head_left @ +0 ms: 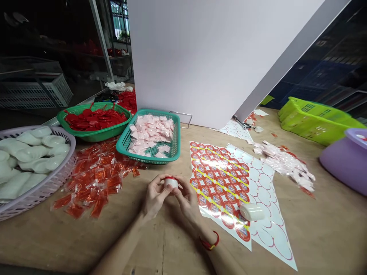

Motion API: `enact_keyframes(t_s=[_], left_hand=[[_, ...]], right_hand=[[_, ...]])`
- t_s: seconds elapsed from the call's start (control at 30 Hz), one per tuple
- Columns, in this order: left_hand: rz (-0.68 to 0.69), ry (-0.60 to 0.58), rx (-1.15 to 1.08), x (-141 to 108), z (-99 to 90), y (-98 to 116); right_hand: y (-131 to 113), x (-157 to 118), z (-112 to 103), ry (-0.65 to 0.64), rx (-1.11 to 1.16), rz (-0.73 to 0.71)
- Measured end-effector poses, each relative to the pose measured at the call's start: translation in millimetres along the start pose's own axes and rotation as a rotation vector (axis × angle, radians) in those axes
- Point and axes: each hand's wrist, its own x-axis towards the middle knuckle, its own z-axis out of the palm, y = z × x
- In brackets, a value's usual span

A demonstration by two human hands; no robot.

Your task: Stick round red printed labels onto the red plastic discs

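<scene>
Near the middle of the table, a small white plastic cup [171, 182] with a red rim or lid on top is held between both hands. My left hand [155, 196] wraps its fingers and thumb round the cup's left side. On the other side, my right hand [186, 198] closes on it, thumb in front and fingers partly hidden behind. To the right lies a sheet of round red stickers [219, 177] with yellow strips. A white cup [252, 212] rests on its side across that sheet and a peeled backing sheet [266, 191].
At left stand a lavender basket [67, 160] of white cups, a green basket [96, 135] of red lids and a teal basket [177, 149] of pale pink sachets. Red sachets [99, 172] lie loose. More pink sachets [286, 162], a lime basket [312, 124] and a purple tub [344, 160] are right.
</scene>
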Motion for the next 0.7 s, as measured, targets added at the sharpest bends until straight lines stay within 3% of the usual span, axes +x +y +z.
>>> enact_keyframes(t_s=[0.1, 0.2, 0.3, 0.4, 0.47, 0.53, 0.6, 0.7], left_hand=[[0.016, 0.056, 0.079, -3, 5.0, 0], [0.014, 0.108, 0.148, -7, 2.8, 2], [-0.002, 0.164, 0.234, -5, -7.9, -1], [-0.003, 0.090, 0.366, 2, -11.1, -7], [0.099, 0.000, 0.496, 8, 0.2, -13], [0.264, -0.081, 0.706, 20, 22.6, -18], [0.395, -0.136, 0.963, 41, 50.3, -23], [0.408, -0.094, 1.129, 89, 84.7, -30]], right_hand=[[-5, -1, 3, -0.035, -0.100, -0.041], [-24, -5, -12, -0.096, -0.434, -0.158], [-43, -23, -58, 0.055, -0.871, -0.254], [-45, -62, -120, 0.332, -1.266, -0.134], [-35, -93, -152, 0.323, -1.429, -0.050], [-22, -118, -170, 0.266, -1.521, 0.004], [-14, -135, -176, 0.293, -1.572, -0.018], [-13, -150, -177, 0.276, -1.566, -0.116]])
